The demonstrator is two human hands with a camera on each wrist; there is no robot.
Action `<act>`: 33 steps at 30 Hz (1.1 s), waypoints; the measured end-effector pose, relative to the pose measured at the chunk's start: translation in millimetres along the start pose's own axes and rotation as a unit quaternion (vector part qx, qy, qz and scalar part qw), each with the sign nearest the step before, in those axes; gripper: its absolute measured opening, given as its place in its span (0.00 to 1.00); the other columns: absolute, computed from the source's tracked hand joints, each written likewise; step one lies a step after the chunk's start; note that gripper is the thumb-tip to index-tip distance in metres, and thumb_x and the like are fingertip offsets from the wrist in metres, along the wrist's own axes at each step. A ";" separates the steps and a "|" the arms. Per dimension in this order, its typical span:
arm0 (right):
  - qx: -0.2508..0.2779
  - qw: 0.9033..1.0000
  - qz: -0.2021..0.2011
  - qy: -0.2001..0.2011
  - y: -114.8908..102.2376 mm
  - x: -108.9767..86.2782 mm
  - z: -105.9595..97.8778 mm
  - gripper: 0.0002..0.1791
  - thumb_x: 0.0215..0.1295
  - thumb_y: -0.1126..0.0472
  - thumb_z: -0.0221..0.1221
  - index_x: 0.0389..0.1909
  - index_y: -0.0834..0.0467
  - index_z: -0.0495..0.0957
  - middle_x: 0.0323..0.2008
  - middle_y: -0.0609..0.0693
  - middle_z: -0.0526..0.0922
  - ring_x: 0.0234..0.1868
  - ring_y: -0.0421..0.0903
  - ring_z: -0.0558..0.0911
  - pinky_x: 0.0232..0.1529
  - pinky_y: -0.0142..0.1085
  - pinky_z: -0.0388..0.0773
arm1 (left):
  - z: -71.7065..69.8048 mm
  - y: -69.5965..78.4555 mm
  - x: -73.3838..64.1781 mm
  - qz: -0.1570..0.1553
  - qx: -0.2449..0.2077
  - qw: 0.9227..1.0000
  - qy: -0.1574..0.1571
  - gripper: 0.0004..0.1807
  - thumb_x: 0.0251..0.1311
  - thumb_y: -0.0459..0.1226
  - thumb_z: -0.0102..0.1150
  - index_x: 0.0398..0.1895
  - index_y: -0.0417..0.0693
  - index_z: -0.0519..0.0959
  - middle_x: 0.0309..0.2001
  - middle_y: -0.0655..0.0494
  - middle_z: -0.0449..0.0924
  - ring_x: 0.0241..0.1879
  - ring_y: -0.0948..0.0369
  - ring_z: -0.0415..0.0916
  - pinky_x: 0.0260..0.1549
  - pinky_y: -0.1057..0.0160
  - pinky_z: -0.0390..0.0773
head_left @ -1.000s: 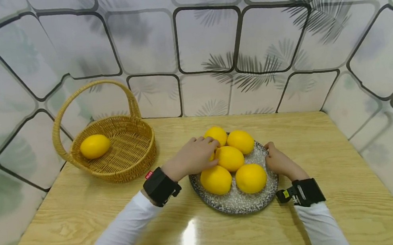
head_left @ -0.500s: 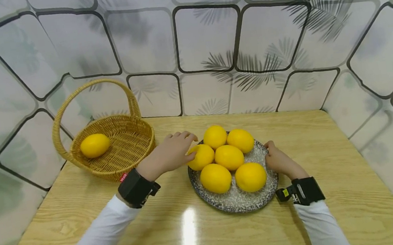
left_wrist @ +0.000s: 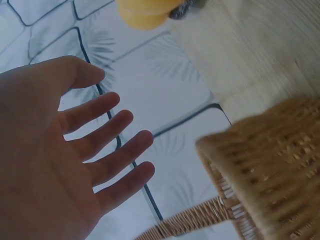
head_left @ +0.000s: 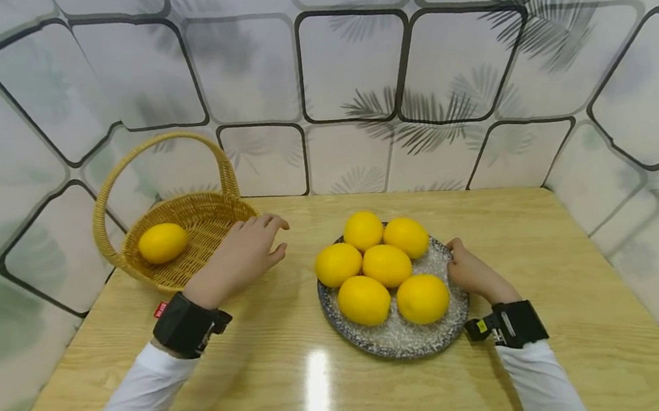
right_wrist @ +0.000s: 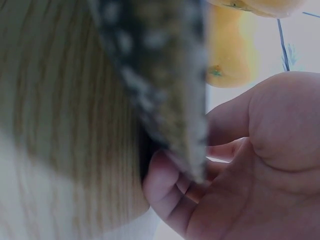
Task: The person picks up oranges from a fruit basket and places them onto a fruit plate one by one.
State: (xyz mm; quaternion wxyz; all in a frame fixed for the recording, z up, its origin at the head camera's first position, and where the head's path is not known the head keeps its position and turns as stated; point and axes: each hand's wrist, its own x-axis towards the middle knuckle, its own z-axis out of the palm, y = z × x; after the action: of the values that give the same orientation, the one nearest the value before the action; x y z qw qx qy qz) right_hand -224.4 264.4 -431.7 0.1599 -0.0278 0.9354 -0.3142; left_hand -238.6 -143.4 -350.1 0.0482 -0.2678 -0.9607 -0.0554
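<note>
Several yellow lemons point(head_left: 387, 266) lie close together on a round speckled grey plate point(head_left: 406, 338) with a dark rim. My right hand point(head_left: 474, 272) grips the plate's right edge; in the right wrist view its fingers curl under the rim. Over the front right rim of a wicker basket point(head_left: 200, 209) hovers my left hand point(head_left: 241, 255), holding nothing. Its fingers are spread and apart in the left wrist view, beside the basket's wall point(left_wrist: 270, 165). One lemon point(head_left: 163, 243) rests at the left inside the basket. Part of the basket's floor is hidden behind the left hand.
The arched basket handle point(head_left: 156, 140) stands upright. A light wooden table point(head_left: 325, 393) carries both basket and plate. Patterned wall covering point(head_left: 360, 155) closes off the back and the sides.
My left hand has drawn back from the lemons on the plate and moved left to the basket, carrying nothing. The right hand has stayed at the plate's edge.
</note>
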 end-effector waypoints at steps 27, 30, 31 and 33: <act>0.007 1.000 -0.002 -0.002 2.2 -1.4 -0.2 0.24 0.72 0.67 0.32 0.66 0.74 0.46 0.20 0.49 0.61 0.17 0.42 0.59 0.22 0.35 0.61 | -3.3 -114.1 -29.7 -0.248 -0.024 0.966 -0.074 0.38 0.70 0.48 0.44 0.69 0.23 0.54 0.66 0.16 0.52 0.63 0.23 0.48 0.62 0.25 0.53; 0.006 1.000 -0.003 0.001 2.4 -1.6 -0.3 0.24 0.72 0.68 0.32 0.65 0.74 0.47 0.21 0.49 0.61 0.17 0.42 0.59 0.22 0.34 0.61 | 3.3 -121.2 -32.1 -0.261 -0.031 0.962 -0.081 0.39 0.69 0.47 0.45 0.70 0.23 0.54 0.67 0.15 0.49 0.63 0.21 0.43 0.61 0.23 0.50; 0.006 1.000 -0.002 0.000 2.5 -1.7 -0.3 0.24 0.72 0.68 0.32 0.65 0.74 0.47 0.21 0.49 0.61 0.17 0.42 0.59 0.22 0.34 0.61 | 5.4 -123.6 -32.8 -0.266 -0.033 0.960 -0.083 0.39 0.69 0.47 0.45 0.70 0.22 0.53 0.67 0.14 0.47 0.63 0.19 0.41 0.61 0.22 0.49; 0.006 1.000 -0.003 0.001 2.3 -1.8 -0.4 0.24 0.72 0.68 0.32 0.65 0.75 0.47 0.21 0.49 0.61 0.18 0.42 0.59 0.22 0.34 0.61 | 9.2 -127.1 -34.0 -0.280 -0.038 0.955 -0.087 0.39 0.69 0.46 0.46 0.70 0.23 0.53 0.68 0.14 0.45 0.62 0.17 0.39 0.59 0.21 0.48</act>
State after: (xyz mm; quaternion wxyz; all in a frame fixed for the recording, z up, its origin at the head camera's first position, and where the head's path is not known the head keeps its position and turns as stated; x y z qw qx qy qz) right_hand -222.8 266.8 -432.2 0.1586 -0.0298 0.9336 -0.3200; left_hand -276.3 -267.6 -373.6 -0.0631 0.0062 -0.9948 -0.0797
